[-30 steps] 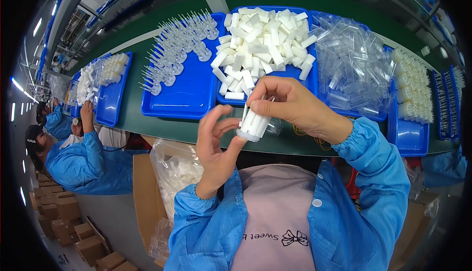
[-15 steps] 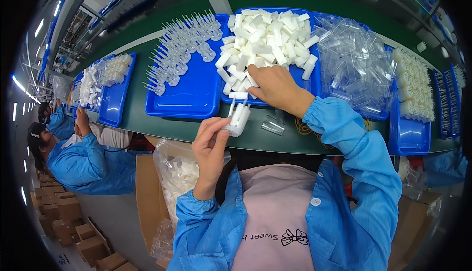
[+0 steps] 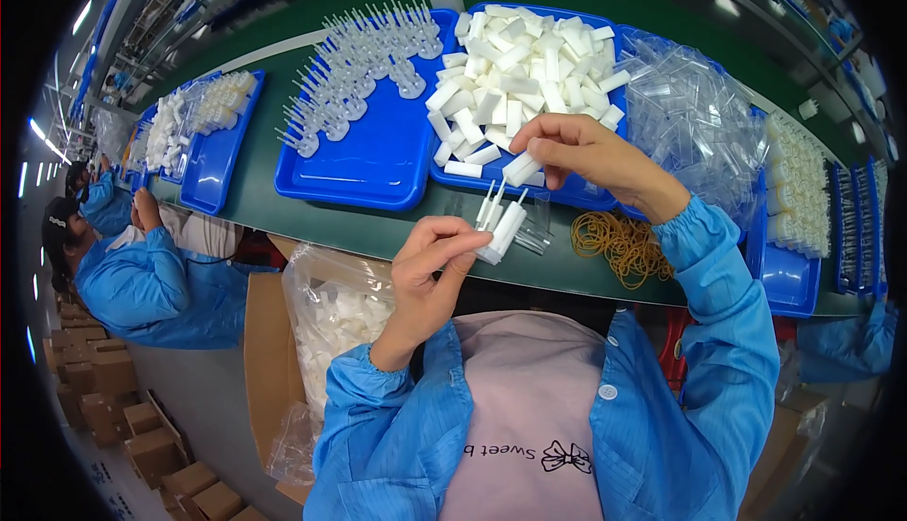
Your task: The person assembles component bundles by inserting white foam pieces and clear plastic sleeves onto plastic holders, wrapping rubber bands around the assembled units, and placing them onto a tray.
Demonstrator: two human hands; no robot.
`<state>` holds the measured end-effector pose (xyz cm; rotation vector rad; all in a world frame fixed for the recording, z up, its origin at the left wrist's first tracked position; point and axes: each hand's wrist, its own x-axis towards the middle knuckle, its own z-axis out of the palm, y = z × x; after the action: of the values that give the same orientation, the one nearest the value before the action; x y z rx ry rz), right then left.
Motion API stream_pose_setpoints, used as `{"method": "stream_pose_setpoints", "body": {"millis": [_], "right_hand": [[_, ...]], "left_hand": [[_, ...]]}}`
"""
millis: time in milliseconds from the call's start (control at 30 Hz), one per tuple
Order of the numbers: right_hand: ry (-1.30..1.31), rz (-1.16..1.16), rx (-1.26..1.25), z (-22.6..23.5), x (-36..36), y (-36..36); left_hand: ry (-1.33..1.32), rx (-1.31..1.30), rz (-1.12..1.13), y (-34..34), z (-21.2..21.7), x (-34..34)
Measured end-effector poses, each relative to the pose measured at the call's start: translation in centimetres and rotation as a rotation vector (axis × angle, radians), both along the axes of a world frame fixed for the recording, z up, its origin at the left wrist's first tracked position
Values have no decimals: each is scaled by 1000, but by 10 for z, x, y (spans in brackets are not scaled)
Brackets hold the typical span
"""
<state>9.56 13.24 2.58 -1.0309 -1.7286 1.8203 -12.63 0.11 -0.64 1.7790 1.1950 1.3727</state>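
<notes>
My left hand [image 3: 430, 271] pinches a pronged plastic holder [image 3: 491, 249] by its base, between thumb and fingers. Bare prongs [image 3: 489, 209] point up from it, and a white block [image 3: 510, 223] sits among them. Just above, at the front edge of a blue tray heaped with white blocks [image 3: 529, 68], my right hand [image 3: 600, 157] is closed on one white block [image 3: 520, 170]. That block's lower end is close to the prong tips; I cannot tell whether they touch. Clear plastic tubes [image 3: 537, 239] lie on the table behind the holder, partly covered.
To the left, a blue tray [image 3: 350, 188] bears clear pronged holders [image 3: 354, 82]. Right of the blocks stands a tray of clear tubes [image 3: 685, 115]. Rubber bands [image 3: 619, 247] lie on the green table. A co-worker [image 3: 161, 266] sits at far left, beyond an open carton [image 3: 265, 360].
My right hand has come away from the heap toward me with a white block in its fingers. My left hand and the holder have shifted right. The rubber bands show more fully.
</notes>
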Motion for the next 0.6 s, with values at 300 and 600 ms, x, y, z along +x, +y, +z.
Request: {"method": "stream_pose_setpoints", "body": {"millis": [300, 600], "right_hand": [[93, -79, -157, -8, 0, 2], [174, -2, -113, -8, -6, -4]], "left_hand": [[-9, -59, -52, -4, 4, 2], [148, 68, -37, -2, 5, 1]]}}
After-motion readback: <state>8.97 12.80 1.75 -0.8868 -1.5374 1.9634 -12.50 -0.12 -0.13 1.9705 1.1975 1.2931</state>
